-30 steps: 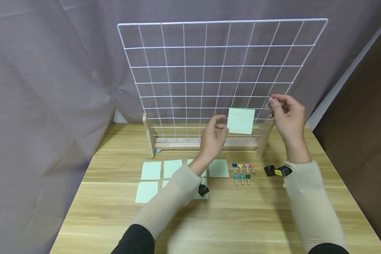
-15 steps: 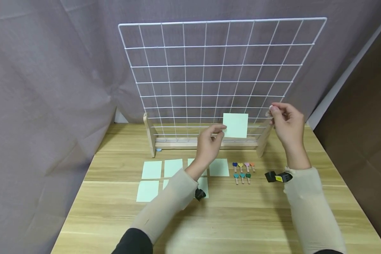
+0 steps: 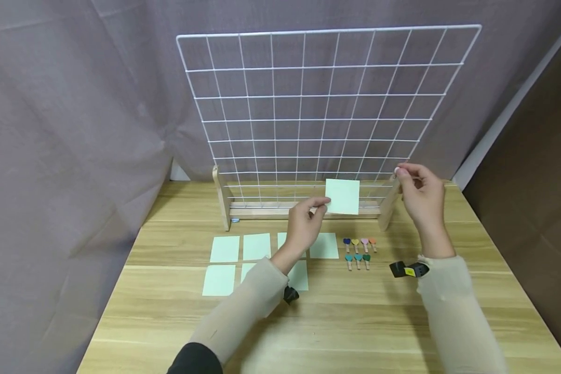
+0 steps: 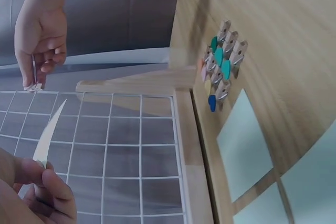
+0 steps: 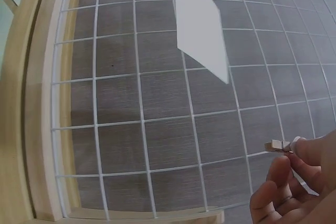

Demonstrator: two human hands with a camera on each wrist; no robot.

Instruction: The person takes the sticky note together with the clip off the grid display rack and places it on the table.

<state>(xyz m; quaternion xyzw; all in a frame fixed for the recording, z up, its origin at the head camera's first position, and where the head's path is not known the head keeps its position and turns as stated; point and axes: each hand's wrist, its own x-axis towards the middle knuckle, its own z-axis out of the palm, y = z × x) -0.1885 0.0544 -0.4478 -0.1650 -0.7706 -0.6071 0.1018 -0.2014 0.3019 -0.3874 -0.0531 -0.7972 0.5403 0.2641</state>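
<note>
My left hand pinches a pale green paper square by its left edge, in front of the lower part of a white wire grid. In the left wrist view the paper appears nearly edge-on between thumb and fingers. My right hand pinches a small wooden clothespin between thumb and forefinger, near the grid's lower right side. The right wrist view shows the clothespin apart from the paper. Whatever decorates the clothespin's front is hard to make out.
Wooden feet hold the grid upright on the wooden table. Two rows of pale green paper squares lie before it, partly covered by the left arm. Several heart-topped clothespins lie in two rows to their right.
The left hand has lowered the paper square and brought it slightly left, away from the grid's wires. The right hand has also come down a little, still pinching the clothespin.
</note>
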